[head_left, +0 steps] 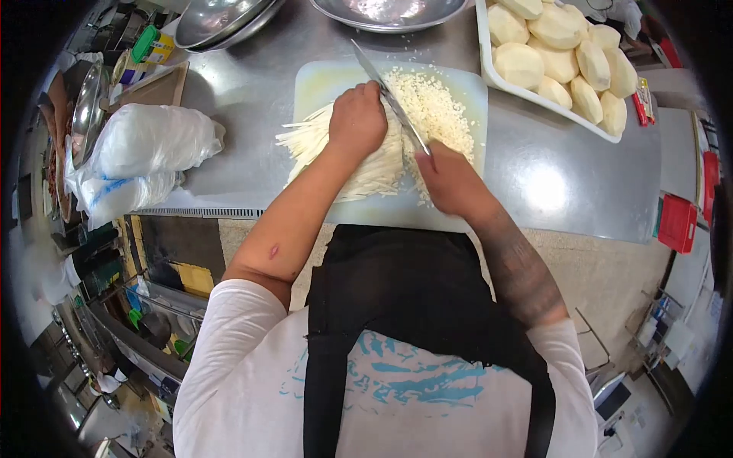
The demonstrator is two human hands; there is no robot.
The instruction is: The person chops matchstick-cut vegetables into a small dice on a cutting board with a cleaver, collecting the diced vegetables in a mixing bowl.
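Note:
My right hand [450, 180] is wrapped round the handle of a long knife [393, 99], whose blade slants up and to the left across the cutting board [309, 79]. Pale strips [366, 179] lie in a pile on the board's left half, and my left hand [359, 118] presses down on them with bent fingers, close beside the blade. To the right of the blade spreads a heap of small diced pieces [439, 107]. Some bits are scattered past the board's far edge.
A white tray [550, 113] of peeled, pale round vegetables [519, 66] stands at the back right. Metal bowls [221, 23] sit along the back. Filled plastic bags [153, 141] lie on the left. Farther right is a red container [676, 223].

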